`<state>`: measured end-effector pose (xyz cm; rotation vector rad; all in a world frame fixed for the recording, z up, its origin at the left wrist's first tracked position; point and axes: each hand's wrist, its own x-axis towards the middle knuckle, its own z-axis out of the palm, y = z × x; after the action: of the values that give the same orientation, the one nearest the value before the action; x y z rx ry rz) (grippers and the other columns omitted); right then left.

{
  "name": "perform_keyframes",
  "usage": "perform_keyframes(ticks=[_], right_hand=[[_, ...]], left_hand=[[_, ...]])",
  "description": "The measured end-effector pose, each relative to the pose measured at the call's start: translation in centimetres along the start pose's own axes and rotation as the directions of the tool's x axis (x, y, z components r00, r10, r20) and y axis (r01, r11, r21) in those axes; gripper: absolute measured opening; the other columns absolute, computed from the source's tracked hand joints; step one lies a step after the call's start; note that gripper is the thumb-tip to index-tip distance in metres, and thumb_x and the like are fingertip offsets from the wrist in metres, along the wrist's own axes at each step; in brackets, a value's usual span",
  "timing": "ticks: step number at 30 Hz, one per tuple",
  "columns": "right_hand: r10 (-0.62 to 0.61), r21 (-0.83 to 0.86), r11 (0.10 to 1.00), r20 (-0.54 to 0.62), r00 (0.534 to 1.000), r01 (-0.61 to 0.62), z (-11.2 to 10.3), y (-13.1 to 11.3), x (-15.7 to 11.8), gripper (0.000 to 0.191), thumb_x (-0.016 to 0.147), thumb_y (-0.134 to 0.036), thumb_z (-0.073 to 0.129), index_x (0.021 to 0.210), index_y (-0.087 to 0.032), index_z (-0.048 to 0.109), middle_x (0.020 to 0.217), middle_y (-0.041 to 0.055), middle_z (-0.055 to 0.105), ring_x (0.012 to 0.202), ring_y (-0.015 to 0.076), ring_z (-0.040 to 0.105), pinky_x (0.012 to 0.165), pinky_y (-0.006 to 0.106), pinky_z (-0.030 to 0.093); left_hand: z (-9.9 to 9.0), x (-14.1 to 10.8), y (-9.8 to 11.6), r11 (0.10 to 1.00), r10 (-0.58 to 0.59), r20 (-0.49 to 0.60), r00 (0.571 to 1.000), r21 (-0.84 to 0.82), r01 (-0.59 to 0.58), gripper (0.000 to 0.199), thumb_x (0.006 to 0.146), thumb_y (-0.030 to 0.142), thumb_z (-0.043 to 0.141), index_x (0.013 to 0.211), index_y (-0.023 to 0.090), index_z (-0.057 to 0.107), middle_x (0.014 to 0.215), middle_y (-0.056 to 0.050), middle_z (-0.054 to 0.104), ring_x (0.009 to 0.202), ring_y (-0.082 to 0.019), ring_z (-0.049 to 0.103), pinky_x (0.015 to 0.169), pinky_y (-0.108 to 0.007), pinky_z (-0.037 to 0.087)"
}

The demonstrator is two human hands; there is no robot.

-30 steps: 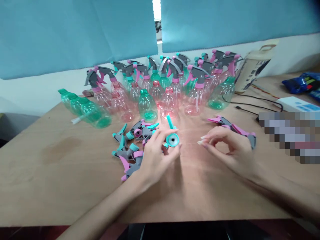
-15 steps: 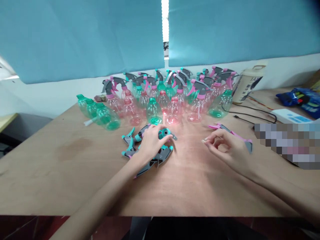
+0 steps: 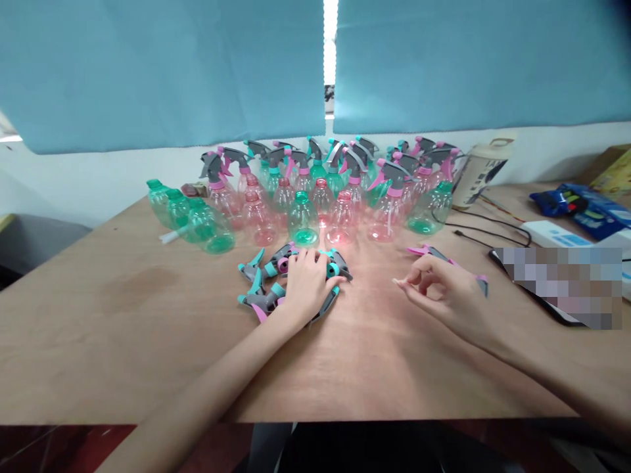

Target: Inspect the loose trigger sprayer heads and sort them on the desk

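My left hand lies over a pile of loose grey, teal and pink spray heads, its fingers spread on top of them. To the right, my right hand hovers above the table with thumb and forefinger pressed together; whatever lies between the tips is too small to make out. A pink and grey spray head is partly hidden behind that hand. Further back stand uncapped bottles, among them a green one and a pink one, with several capped spray bottles around and behind them.
Three green bottles lean at the left of the group, beside a white strip. On the right are black cables, a beige container, a blue packet and a dark-edged flat object with a blurred surface.
My left hand has shifted over the pile, and the spray heads beneath it lie differently. My right hand keeps its pinched pose, while the view has moved slightly.
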<state>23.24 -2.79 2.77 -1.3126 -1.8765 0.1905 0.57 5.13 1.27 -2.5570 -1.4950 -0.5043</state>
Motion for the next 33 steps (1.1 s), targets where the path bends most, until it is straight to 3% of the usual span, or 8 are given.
perform_keyframes(ticks=[7, 13, 21, 23, 27, 30, 33], right_hand=[[0.072, -0.064, 0.995, 0.009, 0.997, -0.071, -0.8, 1.7, -0.8, 0.016, 0.081, -0.029, 0.062, 0.076, -0.022, 0.048, 0.062, -0.0035, 0.056, 0.047, 0.0086, 0.048, 0.043, 0.021, 0.036], [0.147, -0.071, 0.987, 0.06, 0.987, -0.142, -2.8, 2.1, -0.8, 0.023, 0.081, -0.038, 0.062, 0.071, -0.022, 0.049, 0.063, -0.0015, 0.056, 0.049, 0.0113, 0.052, 0.046, 0.025, 0.042], [0.202, -0.109, 0.974, -0.004, 0.979, -0.201, -5.9, 5.8, -2.8, 0.022, 0.079, -0.04, 0.064, 0.078, -0.021, 0.052, 0.072, 0.0016, 0.059, 0.058, 0.0169, 0.058, 0.051, 0.03, 0.045], [0.19, -0.144, 0.972, 0.006, 0.982, -0.187, -6.5, 6.9, -2.9, 0.023, 0.079, -0.041, 0.064, 0.084, -0.021, 0.055, 0.079, 0.0039, 0.06, 0.068, 0.0203, 0.061, 0.059, 0.034, 0.049], [0.12, -0.231, 0.968, 0.099, 0.988, -0.095, -6.9, 8.7, -3.2, 0.027, 0.08, -0.041, 0.063, 0.098, -0.021, 0.059, 0.1, 0.0088, 0.061, 0.096, 0.0265, 0.06, 0.084, 0.044, 0.049], [0.122, -0.265, 0.961, 0.173, 0.977, -0.073, -6.5, 9.9, -3.9, 0.041, 0.077, -0.045, 0.065, 0.111, -0.023, 0.058, 0.117, 0.0113, 0.056, 0.108, 0.0298, 0.056, 0.091, 0.049, 0.045], [0.142, -0.295, 0.952, 0.183, 0.973, -0.083, -5.9, 10.7, -4.6, 0.044, 0.078, -0.046, 0.063, 0.114, -0.023, 0.057, 0.123, 0.0127, 0.052, 0.111, 0.0309, 0.054, 0.093, 0.05, 0.044]], left_hand=[[-1.0, -0.4, 1.7, 0.999, 0.032, -0.045, 0.998, -0.008, -0.033, 0.028, 0.083, 0.037, 0.061, 0.1, 0.015, 0.058, 0.11, -0.013, 0.057, 0.103, -0.031, 0.048, 0.081, -0.042, 0.036], [-1.6, 0.4, 5.4, 0.951, 0.217, -0.03, 0.976, -0.217, -0.218, 0.02, 0.086, 0.028, 0.057, 0.103, 0.017, 0.056, 0.108, -0.009, 0.057, 0.101, -0.027, 0.051, 0.082, -0.04, 0.039], [2.0, 5.0, 9.6, 0.858, 0.386, 0.091, 0.918, -0.401, -0.321, 0.02, 0.088, 0.015, 0.046, 0.106, 0.017, 0.054, 0.109, -0.007, 0.058, 0.103, -0.022, 0.052, 0.086, -0.035, 0.044], [3.1, 6.1, 10.9, 0.852, 0.386, 0.106, 0.916, -0.423, -0.31, 0.021, 0.089, 0.015, 0.045, 0.108, 0.018, 0.053, 0.111, -0.007, 0.057, 0.106, -0.022, 0.052, 0.087, -0.034, 0.044], [4.7, 7.7, 13.6, 0.87, 0.304, 0.131, 0.944, -0.442, -0.219, 0.029, 0.088, 0.033, 0.051, 0.111, 0.016, 0.05, 0.114, -0.012, 0.055, 0.103, -0.026, 0.054, 0.081, -0.036, 0.047], [5.6, 8.3, 14.8, 0.884, 0.228, 0.131, 0.965, -0.444, -0.149, 0.035, 0.084, 0.039, 0.057, 0.106, 0.013, 0.05, 0.109, -0.015, 0.056, 0.103, -0.031, 0.053, 0.08, -0.041, 0.046], [6.3, 8.5, 15.1, 0.875, 0.203, 0.11, 0.973, -0.466, -0.13, 0.028, 0.085, 0.035, 0.055, 0.102, 0.013, 0.051, 0.106, -0.014, 0.057, 0.101, -0.029, 0.053, 0.081, -0.04, 0.046]])
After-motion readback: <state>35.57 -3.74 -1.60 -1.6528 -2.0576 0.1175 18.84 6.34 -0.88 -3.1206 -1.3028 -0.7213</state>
